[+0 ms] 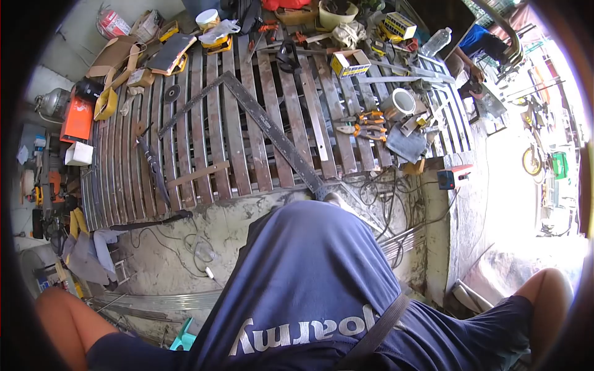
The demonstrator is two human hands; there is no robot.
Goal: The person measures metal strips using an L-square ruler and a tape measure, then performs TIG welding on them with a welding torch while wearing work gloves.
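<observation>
both hands out of view, can't tell fingers; likely pause; using square [267, 127] on slatted bench [237, 157] calls for hand forward.

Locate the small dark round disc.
The disc is upper left in the head view, on the slatted bench, beside the shorter arm of the metal square.

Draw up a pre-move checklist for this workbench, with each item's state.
1. Framing square lying on the slatted bench: ok.
2. Its near end well inside the bench edge: not ok, it reaches the front edge.
3. Orange-handled pliers clear of the square: ok.
4. Cutting disc clear of it: ok.
5. Floor free of cords: not ok, a white-tipped cord lies there.
6. Wearer's hands free: cannot tell, neither in view.
</observation>
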